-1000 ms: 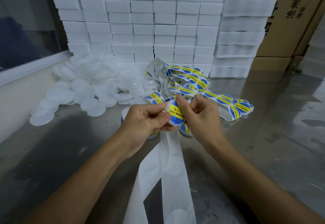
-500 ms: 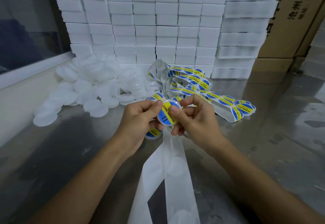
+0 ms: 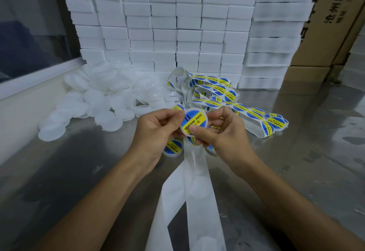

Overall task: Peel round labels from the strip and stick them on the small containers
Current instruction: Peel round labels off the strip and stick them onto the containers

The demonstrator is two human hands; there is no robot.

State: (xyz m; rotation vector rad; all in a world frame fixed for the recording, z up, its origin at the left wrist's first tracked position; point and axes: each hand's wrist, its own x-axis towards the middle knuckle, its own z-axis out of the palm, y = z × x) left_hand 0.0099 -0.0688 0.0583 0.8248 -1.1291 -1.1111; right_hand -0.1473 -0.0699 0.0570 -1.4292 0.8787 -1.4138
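Label now turned upright on the container [image 3: 194, 122], which left hand [image 3: 156, 130] and right hand [image 3: 223, 132] both pinch; the unlabelled pile [image 3: 102, 96] far left and the label strip [image 3: 237, 106] remain.

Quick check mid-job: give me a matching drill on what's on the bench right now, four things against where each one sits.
Things
1. labelled container
2. pile of white lids
3. label strip
4. empty backing paper

Places
A. trailing toward the camera between the forearms
B. heaped on the left of the steel table
C. held between the left hand and right hand
D. coiled in front of the stacked white boxes

Pairs: 1-C, 2-B, 3-D, 4-A
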